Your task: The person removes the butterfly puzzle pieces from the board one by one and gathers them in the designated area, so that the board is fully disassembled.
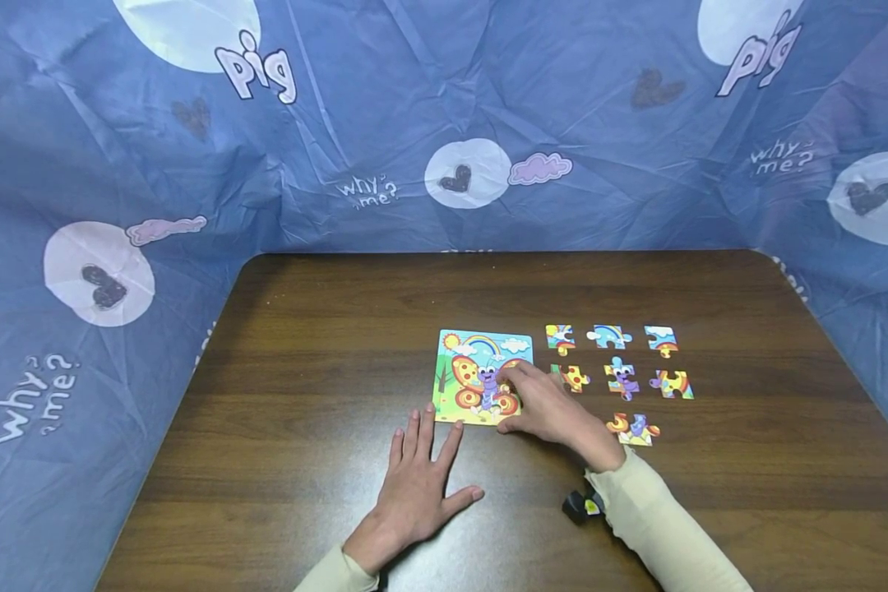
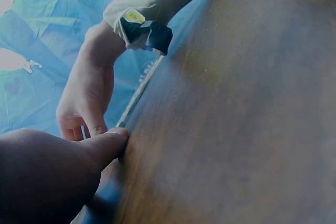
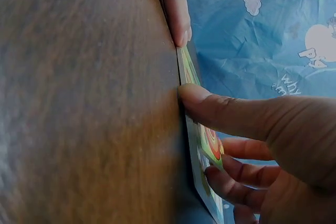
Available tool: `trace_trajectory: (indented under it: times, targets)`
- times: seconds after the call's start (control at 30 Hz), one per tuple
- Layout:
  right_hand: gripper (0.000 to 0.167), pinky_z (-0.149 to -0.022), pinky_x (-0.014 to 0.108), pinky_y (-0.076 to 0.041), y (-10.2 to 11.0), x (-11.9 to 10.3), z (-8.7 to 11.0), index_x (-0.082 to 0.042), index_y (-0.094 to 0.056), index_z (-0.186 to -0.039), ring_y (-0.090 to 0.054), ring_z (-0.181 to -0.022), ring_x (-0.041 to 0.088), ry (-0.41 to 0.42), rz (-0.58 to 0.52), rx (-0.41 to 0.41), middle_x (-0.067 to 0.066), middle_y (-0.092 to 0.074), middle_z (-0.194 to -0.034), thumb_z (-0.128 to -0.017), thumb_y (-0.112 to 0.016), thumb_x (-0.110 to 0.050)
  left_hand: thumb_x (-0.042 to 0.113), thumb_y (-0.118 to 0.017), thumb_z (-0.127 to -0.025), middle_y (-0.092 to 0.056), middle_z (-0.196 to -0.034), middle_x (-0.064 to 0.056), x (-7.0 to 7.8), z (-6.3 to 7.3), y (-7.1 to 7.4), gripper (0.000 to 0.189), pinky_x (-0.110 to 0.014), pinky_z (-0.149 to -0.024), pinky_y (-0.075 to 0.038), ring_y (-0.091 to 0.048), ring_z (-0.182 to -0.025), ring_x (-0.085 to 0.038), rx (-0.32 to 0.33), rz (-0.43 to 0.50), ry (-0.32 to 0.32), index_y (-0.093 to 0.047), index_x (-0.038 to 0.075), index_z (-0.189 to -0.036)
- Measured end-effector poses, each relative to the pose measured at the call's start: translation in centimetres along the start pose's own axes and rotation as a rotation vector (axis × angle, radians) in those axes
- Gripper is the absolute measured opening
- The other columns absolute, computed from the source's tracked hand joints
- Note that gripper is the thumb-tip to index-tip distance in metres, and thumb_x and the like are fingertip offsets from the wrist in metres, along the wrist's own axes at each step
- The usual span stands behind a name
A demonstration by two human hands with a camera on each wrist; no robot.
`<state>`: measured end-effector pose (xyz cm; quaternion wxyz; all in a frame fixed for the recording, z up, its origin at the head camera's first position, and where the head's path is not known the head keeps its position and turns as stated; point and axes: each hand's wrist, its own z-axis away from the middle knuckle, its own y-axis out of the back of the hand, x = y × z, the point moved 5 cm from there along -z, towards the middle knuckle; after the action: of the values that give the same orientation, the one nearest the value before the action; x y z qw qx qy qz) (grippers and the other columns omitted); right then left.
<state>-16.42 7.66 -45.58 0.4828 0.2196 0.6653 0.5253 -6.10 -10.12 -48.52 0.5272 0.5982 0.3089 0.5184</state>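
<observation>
The butterfly picture board [image 1: 481, 349] lies on the table in the head view. My left hand [image 1: 418, 493] rests flat with fingers spread, fingertips at the board's lower left edge. My right hand [image 1: 543, 403] is over the board's right side, fingers curled down. In the right wrist view, a puzzle piece with a red swirl [image 3: 211, 145] stands tilted off the board [image 3: 195, 166], held between the thumb [image 3: 197, 95] and fingers of the right hand. In the left wrist view, the left thumb [image 2: 113, 142] fills the foreground, with the right hand [image 2: 86, 95] behind it.
Several loose puzzle pieces lie right of the board in rows, among them a rainbow piece [image 1: 609, 336], a purple piece [image 1: 623, 378] and a lower piece [image 1: 636, 429] near the right wrist. A black wrist camera [image 1: 579, 506] hangs under the right sleeve. Blue printed cloth [image 1: 385, 123] surrounds the wooden table.
</observation>
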Motion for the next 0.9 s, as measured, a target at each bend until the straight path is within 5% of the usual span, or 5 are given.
trace_trajectory:
  times: [0.33, 0.57, 0.9]
  targets:
    - [0.064, -0.086, 0.045, -0.046, -0.1, -0.2, 0.3, -0.005, -0.068, -0.127, -0.06, -0.093, 0.017, 0.03, 0.001, -0.05, 0.009, -0.066, -0.111, -0.072, -0.089, -0.031, 0.068, -0.055, -0.089, -0.017, -0.165, -0.027, 0.1, 0.0, 0.0, 0.088, -0.062, -0.12, -0.025, -0.019, -0.153, -0.048, 0.003, 0.006, -0.004, -0.034, 0.018, -0.157]
    - [0.063, -0.079, 0.036, -0.041, 0.8, 0.0, 0.7, -0.007, -0.07, -0.125, -0.061, -0.097, 0.017, 0.079, 0.004, 0.005, 0.006, -0.066, -0.113, -0.071, -0.088, -0.035, 0.068, -0.055, -0.089, -0.016, -0.166, -0.027, 0.1, -0.1, -0.2, 0.088, -0.063, -0.121, -0.022, -0.017, -0.153, -0.048, -0.007, 0.018, 0.004, -0.033, 0.018, -0.157]
    - [0.061, -0.085, 0.044, -0.039, 2.9, 1.7, 2.1, -0.006, -0.07, -0.125, -0.063, -0.104, 0.022, 0.08, -0.013, 0.044, 0.009, -0.066, -0.115, -0.072, -0.089, -0.031, 0.067, -0.056, -0.089, -0.016, -0.166, -0.027, 0.0, 0.0, -0.1, 0.087, -0.063, -0.12, -0.023, -0.018, -0.153, -0.048, 0.007, 0.022, 0.001, -0.034, 0.018, -0.157]
